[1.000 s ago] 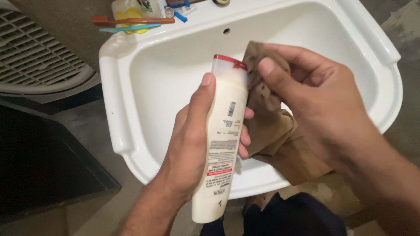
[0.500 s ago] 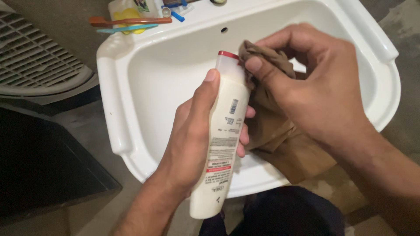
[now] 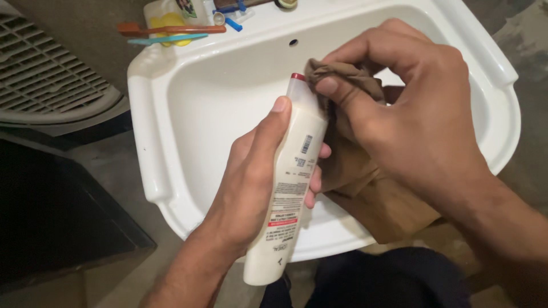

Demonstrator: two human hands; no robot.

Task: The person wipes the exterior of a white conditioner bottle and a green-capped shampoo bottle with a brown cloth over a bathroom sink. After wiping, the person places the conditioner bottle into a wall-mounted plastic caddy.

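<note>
The right hand (image 3: 416,131) has slid the brown cloth (image 3: 348,142) up to the bottle (image 3: 291,177) cap.

You hold a cream bottle (image 3: 288,188) with red cap and a red band on its label; the cloth (image 3: 365,182) is plain brown; the sink (image 3: 205,108) is white; far left lie orange (image 3: 171,28) and turquoise (image 3: 165,39) toothbrushes.

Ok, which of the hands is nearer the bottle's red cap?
Right. The right hand presses the brown cloth against the bottle just beside its red cap. The left hand grips lower down the body, thumb tip below the cap.
</note>
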